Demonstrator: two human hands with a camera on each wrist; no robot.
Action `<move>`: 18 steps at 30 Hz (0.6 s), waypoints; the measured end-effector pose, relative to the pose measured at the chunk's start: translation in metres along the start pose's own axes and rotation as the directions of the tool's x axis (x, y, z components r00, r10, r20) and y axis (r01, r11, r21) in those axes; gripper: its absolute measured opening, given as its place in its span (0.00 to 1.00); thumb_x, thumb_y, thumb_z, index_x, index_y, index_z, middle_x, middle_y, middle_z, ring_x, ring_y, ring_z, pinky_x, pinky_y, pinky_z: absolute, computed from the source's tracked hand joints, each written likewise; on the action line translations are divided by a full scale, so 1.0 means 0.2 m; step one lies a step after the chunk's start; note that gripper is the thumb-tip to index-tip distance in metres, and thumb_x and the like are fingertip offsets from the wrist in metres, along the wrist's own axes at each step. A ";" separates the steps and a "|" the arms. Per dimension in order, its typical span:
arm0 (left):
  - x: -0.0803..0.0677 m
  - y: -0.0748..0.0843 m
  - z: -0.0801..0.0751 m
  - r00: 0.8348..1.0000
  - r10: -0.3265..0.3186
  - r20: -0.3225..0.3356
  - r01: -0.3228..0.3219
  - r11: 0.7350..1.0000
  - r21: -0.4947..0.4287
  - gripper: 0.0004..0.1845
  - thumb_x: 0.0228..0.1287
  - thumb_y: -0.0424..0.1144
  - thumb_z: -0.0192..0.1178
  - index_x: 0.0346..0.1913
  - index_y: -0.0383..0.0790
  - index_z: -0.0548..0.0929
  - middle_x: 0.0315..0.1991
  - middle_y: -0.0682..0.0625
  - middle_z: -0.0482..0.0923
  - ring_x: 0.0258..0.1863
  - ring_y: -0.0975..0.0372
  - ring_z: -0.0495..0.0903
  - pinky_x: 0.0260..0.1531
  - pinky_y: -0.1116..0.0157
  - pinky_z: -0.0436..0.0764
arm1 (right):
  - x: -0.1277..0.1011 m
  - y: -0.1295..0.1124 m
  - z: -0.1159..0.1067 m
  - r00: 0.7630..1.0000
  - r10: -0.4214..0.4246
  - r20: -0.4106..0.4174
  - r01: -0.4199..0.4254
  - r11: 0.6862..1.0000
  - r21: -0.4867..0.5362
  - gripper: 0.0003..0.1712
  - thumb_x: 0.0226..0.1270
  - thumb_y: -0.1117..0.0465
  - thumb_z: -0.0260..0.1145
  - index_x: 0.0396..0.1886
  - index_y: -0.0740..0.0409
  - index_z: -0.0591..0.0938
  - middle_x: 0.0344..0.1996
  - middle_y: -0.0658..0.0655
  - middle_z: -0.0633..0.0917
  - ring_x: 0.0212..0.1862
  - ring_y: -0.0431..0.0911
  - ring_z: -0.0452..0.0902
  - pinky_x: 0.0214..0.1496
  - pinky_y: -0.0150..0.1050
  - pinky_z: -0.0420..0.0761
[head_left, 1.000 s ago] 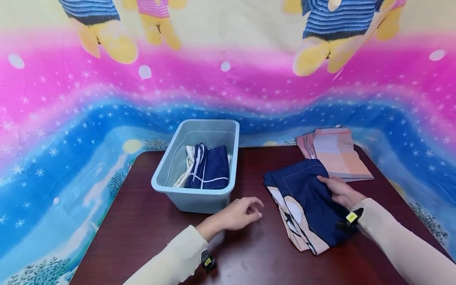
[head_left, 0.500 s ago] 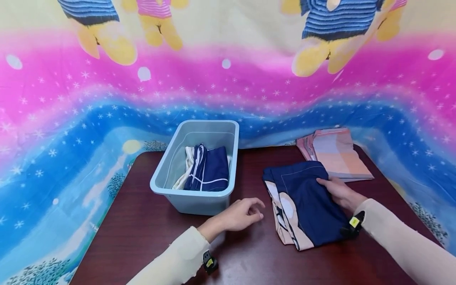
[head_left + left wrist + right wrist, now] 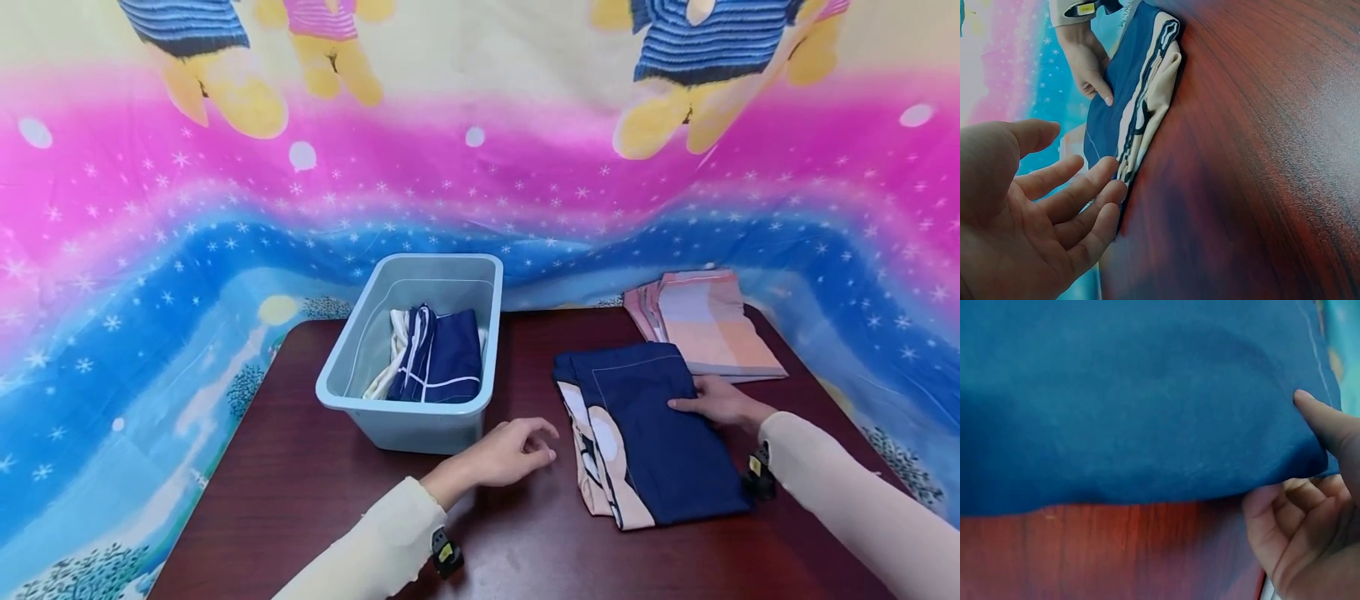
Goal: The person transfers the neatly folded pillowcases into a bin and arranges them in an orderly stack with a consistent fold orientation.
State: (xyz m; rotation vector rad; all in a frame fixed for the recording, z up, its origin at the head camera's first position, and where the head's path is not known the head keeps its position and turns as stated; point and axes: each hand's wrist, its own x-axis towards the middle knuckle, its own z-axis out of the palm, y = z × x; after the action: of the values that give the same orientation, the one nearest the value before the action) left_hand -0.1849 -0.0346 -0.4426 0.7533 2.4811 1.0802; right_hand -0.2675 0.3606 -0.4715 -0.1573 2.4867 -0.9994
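I see the folded navy-and-peach cloth (image 3: 652, 437) now squared flat on the dark wooden surface (image 3: 300, 492), my right hand (image 3: 720, 402) pinching its edge, my left hand's (image 3: 504, 452) grip loose and empty beside it.

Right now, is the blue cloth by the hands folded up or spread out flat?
Folded. The navy cloth lies on the table as a compact rectangle, with stacked layers showing along its left edge. The right hand rests on its right edge.

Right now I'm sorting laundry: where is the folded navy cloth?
In the head view, the folded navy cloth lies on the table's right half, between the blue bin and the pink striped cloth.
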 end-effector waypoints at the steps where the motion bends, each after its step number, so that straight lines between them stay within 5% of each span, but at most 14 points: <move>1: 0.00 0.00 0.00 1.000 -0.002 -0.002 0.002 1.000 0.000 0.15 0.70 0.41 0.61 0.56 0.43 0.82 0.37 0.56 0.88 0.37 0.71 0.81 0.43 0.73 0.77 | 0.01 0.00 0.00 1.000 0.001 -0.003 -0.001 1.000 -0.004 0.23 0.76 0.53 0.62 0.51 0.73 0.78 0.20 0.50 0.78 0.22 0.41 0.74 0.27 0.38 0.75; 5: 0.02 -0.03 0.02 1.000 -0.009 -0.004 0.009 1.000 -0.006 0.15 0.70 0.40 0.61 0.57 0.41 0.82 0.37 0.54 0.88 0.38 0.71 0.82 0.44 0.73 0.77 | 0.04 0.04 -0.01 1.000 0.017 0.017 -0.017 1.000 0.018 0.18 0.75 0.54 0.64 0.38 0.68 0.82 0.19 0.47 0.80 0.23 0.41 0.78 0.30 0.38 0.80; 10: 0.04 -0.07 0.04 0.999 -0.032 -0.009 0.032 0.999 -0.024 0.15 0.70 0.39 0.61 0.56 0.38 0.82 0.40 0.50 0.89 0.39 0.68 0.83 0.44 0.72 0.78 | 0.06 0.10 -0.05 0.993 0.038 0.108 -0.051 0.992 0.118 0.20 0.75 0.50 0.63 0.40 0.64 0.87 0.38 0.55 0.91 0.43 0.45 0.87 0.51 0.49 0.86; 18: 0.10 -0.11 0.05 0.998 -0.047 -0.036 0.046 0.999 -0.027 0.13 0.69 0.36 0.61 0.53 0.36 0.83 0.41 0.45 0.89 0.37 0.64 0.85 0.41 0.71 0.78 | 0.07 0.18 -0.08 0.977 0.029 0.211 -0.079 0.969 0.235 0.28 0.79 0.47 0.57 0.65 0.63 0.79 0.56 0.56 0.87 0.55 0.42 0.84 0.64 0.53 0.80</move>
State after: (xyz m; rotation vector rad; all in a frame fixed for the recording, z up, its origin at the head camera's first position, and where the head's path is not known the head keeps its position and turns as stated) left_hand -0.2043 -0.0296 -0.4683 0.6703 2.4968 1.1175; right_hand -0.2862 0.3934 -0.4906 -0.1086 2.1516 -1.1893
